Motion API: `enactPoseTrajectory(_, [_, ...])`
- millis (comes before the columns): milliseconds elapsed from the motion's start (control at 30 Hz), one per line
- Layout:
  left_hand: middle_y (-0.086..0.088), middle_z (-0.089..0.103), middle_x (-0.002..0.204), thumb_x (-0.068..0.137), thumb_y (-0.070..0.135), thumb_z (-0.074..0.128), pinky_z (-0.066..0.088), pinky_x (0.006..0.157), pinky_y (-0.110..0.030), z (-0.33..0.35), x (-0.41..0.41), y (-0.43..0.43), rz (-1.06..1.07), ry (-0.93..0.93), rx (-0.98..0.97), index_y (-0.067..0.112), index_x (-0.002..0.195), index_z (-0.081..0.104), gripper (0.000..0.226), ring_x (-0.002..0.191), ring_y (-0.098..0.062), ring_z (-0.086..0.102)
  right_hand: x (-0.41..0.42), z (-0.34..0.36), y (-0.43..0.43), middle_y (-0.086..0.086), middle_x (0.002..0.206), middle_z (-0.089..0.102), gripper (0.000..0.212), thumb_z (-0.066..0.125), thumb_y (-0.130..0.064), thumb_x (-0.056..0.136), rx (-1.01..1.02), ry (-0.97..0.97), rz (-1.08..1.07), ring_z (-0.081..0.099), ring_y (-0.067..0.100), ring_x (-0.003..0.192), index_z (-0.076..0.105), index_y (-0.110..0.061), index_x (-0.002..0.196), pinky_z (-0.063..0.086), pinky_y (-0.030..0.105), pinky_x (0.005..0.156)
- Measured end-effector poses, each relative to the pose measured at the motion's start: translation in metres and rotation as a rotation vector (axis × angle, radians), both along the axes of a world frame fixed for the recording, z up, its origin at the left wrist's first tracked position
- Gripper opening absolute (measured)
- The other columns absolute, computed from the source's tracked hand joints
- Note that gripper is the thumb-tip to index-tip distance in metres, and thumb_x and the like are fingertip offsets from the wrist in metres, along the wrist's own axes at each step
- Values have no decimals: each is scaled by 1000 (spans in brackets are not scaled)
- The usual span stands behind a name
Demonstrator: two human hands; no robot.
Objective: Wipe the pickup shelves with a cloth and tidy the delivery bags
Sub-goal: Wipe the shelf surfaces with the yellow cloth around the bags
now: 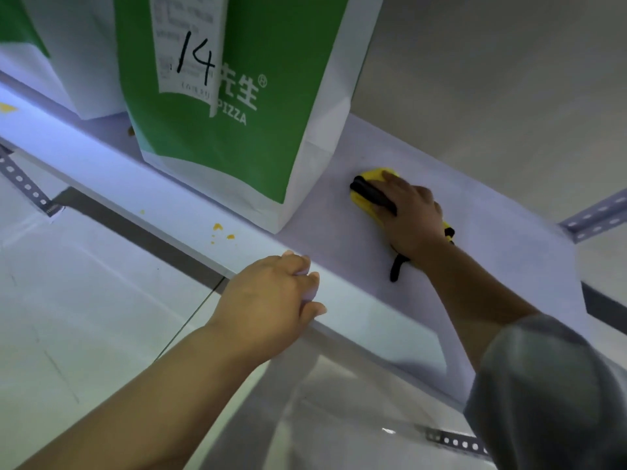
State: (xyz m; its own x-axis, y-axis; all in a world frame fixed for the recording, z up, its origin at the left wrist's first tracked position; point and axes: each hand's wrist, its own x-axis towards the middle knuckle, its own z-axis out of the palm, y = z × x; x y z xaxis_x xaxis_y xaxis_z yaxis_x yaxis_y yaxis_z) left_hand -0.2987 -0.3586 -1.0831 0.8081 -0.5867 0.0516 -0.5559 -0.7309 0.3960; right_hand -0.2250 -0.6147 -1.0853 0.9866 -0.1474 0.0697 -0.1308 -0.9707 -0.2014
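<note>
Head view shows the right hand (410,215) lying palm down on a yellow cloth (375,174) with black trim. Its fingers are laid flat over the cloth and press it onto the shelf (492,239). The cloth sits on the bare part of the shelf, just beside the right side of the green and white delivery bag (220,147), which has a receipt (190,45) marked "14". The left hand (271,300) holds the front edge of the same shelf, with its fingers curled over the lip.

The step in hand seems to be the wiping of the open area to the right of the bag. To do it well, the palm should keep even pressure and move in long overlapping strokes, from the back wall toward the front edge. The cloth should pass close along the bag without pushing it. Some small yellow spots (217,227) remain on the front lip, left of the left hand, and will probably need firmer rubbing. A second bag (84,79) stands further left, so the surface under both bags is likely not yet wiped.
</note>
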Motion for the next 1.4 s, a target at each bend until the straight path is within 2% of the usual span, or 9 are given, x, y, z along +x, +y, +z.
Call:
enactPoseTrajectory(133, [8,47,131,91,48,43,37,82,-22,2,0,-2,-35,-16,23,22,105,58,33,117,-13,45,-76,1,19,-12,148,38,41,51,-41,94,66,-39,94,35,28,127,47,-39,134,28,42,103])
enactPoseTrajectory(300, [8,48,128,90,40,48,35,76,-19,5,-2,9,-80,0,8,24,100,62,24,115,-12,45,-136,6,38,-9,140,49,34,58,-27,91,137,-84,-82,45,35,114,59,-34,124,37,44,97])
enactPoseTrajectory(500, [8,52,127,89,36,53,38,79,-20,14,-6,33,-84,-13,-88,26,106,65,23,115,-13,48,-152,9,73,-1,134,53,43,56,-7,85,67,-89,-314,48,41,93,61,-27,124,41,41,85])
enactPoseTrajectory(733, [-6,59,110,88,23,59,39,79,-25,33,37,62,8,-198,-231,10,109,64,25,100,-24,54,-160,8,101,8,128,59,40,62,4,79,112,-266,-303,53,43,95,68,-18,112,35,40,88])
enactPoseTrajectory(967, [-11,42,110,85,22,64,34,77,-28,52,74,83,218,-331,-422,10,112,53,32,100,-18,34,-108,47,134,-10,125,52,36,58,-14,87,358,-409,-265,47,24,114,62,-35,116,29,22,90])
enactPoseTrajectory(1133, [-15,19,138,81,25,68,23,86,-11,50,103,103,564,-145,-589,7,136,21,74,121,-27,23,-110,62,157,-18,116,46,51,62,-14,78,545,-528,-153,43,-17,101,51,-49,114,29,-5,83])
enactPoseTrajectory(1200, [-12,16,145,81,28,68,31,92,-23,44,111,108,585,-28,-650,9,141,14,82,129,-28,21,-113,64,163,-28,121,44,54,61,-24,74,654,-498,-134,38,-23,111,46,-64,107,26,-7,85])
enactPoseTrajectory(1267, [-6,24,146,83,28,66,32,104,-39,40,116,109,554,84,-709,13,141,18,77,133,-26,25,-114,63,169,-42,126,36,60,63,-22,75,701,-438,-71,30,-21,123,43,-69,106,23,-6,89])
enactPoseTrajectory(1400, [-4,36,126,88,26,59,39,98,-41,34,118,109,526,67,-708,13,122,39,42,115,-25,41,-109,58,179,-56,122,32,61,58,-13,77,732,-348,68,21,-8,137,40,-57,117,24,9,106])
